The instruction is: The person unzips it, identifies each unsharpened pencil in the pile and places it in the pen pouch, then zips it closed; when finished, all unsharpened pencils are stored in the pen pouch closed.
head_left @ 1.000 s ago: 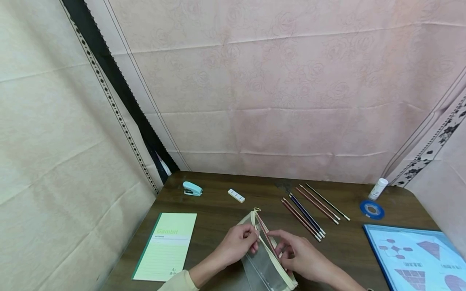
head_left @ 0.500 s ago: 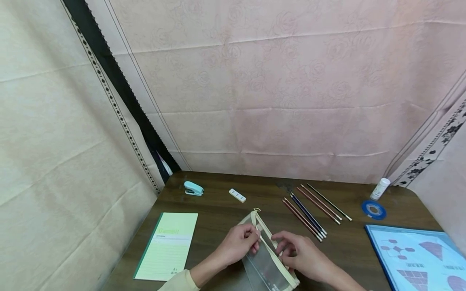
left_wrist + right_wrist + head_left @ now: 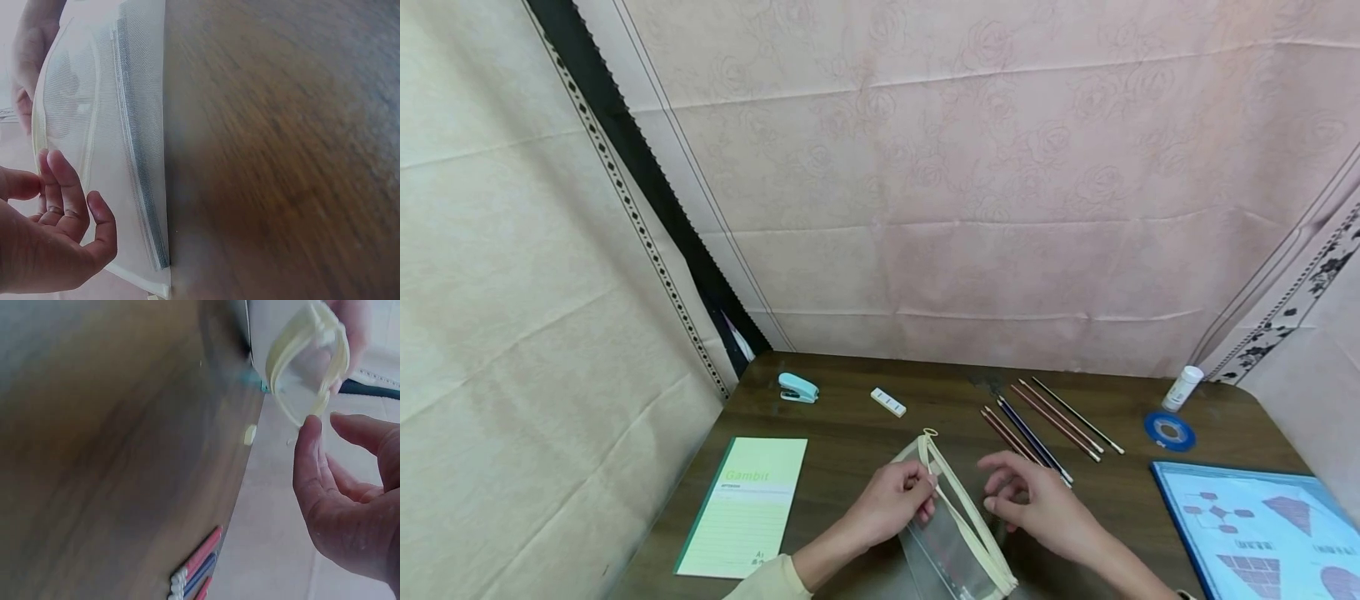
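A see-through mesh pencil case (image 3: 951, 554) with a cream zip edge stands at the table's front, its mouth spread open. My left hand (image 3: 891, 500) pinches the near edge of that mouth between thumb and fingers. Through the mesh in the left wrist view, a dark strip (image 3: 140, 162) and thin pencil-like lines run lengthwise along the bottom. Just right of the case, my right hand (image 3: 1037, 504) is raised with loosely bent fingers and nothing between them. Beyond it lie several pencils (image 3: 1056, 422), reddish, navy and dark green, partly covered by this hand.
Behind the case are a white eraser (image 3: 888, 402) and a light blue stapler (image 3: 797, 388). A green notebook (image 3: 745, 507) lies left. To the right are blue tape (image 3: 1170, 432), a white glue stick (image 3: 1183, 388) and a blue folder (image 3: 1247, 525). Cloth walls surround the table.
A reddish pencil held over the case's mouth has gone down into it and left my right hand. That hand has drawn back to the right; my left hand keeps its pinch.
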{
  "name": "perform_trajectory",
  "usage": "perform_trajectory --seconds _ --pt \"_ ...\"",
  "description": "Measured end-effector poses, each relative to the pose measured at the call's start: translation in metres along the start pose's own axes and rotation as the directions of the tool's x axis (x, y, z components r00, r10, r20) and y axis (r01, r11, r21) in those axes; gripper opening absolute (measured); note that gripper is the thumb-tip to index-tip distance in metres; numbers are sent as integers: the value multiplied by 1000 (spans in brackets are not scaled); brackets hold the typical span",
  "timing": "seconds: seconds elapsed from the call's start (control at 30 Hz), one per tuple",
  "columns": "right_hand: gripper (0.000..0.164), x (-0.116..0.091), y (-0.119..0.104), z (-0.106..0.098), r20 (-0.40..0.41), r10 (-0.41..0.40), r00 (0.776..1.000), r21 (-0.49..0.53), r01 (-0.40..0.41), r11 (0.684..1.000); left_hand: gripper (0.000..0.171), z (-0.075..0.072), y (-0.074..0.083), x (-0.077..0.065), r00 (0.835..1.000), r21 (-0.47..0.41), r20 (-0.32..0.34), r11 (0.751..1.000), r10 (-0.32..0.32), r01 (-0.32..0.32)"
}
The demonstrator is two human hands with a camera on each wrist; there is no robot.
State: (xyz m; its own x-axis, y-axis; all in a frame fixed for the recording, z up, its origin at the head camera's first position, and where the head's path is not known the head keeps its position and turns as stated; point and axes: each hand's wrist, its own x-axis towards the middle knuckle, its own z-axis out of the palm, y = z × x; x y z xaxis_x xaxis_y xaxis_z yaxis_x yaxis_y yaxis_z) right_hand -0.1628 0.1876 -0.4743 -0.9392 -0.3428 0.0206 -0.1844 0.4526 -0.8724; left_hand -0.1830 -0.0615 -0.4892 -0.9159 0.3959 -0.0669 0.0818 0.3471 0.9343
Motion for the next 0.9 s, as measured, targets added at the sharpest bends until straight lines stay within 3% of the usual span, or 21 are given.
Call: perform_trajectory --seconds 0.17,0.37,0.6,0.8,0.9 --pt "40 5 4 -10 -138 -8 990 -51 1 999 26 0 0 0 1000 -3 0 1000 3 -3" --pt "39 12 11 -22 -229 -27 973 -113 1 994 26 0 1 -1 1000 -14 9 1000 -14 14" --pt "40 24 31 -40 -349 -113 930 -210 40 977 25 0 1 -2 1000 -34 14 999 -22 22" --pt "49 29 51 -51 -413 -114 903 -273 -4 962 31 1 1 -3 1000 -32 14 999 -20 20" --pt "51 32 61 -57 -415 -129 901 -297 -1 955 32 0 1 -4 1000 -30 16 999 -18 18"
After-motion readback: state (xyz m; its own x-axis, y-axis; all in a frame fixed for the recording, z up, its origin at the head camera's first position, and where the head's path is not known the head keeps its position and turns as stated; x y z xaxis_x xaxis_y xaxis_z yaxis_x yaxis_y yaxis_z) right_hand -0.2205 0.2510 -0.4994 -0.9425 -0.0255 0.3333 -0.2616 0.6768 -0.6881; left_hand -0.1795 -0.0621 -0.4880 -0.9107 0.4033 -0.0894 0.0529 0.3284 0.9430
